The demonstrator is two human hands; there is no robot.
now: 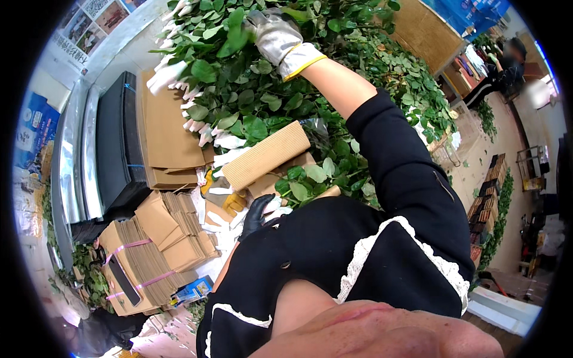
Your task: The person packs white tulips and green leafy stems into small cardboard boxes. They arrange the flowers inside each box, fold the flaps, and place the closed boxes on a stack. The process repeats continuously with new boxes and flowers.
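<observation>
My right hand [276,40], in a pale grey glove with a yellow-edged cuff, reaches to the far side of a big heap of leafy stems [268,83]. Its fingers close around a leafy stem [237,34], which is blurred. White sleeves [170,76] cover the stem ends along the heap's left side. Close to my body, my left hand [255,218] wears a black glove and curls against a small white-sleeved end [274,205]; its fingers are partly hidden. Beside it are a leafy bunch [313,180] and a piece of corrugated cardboard [266,156].
Flat brown cardboard [173,125] leans at the left beside dark stacked sheets [116,137]. Nearer lies a strapped cardboard stack [143,262] with a black phone-like slab [124,280] on it. Yellow gloves [231,204] and white sleeves [216,222] lie between. Far right, another person [507,67] sits.
</observation>
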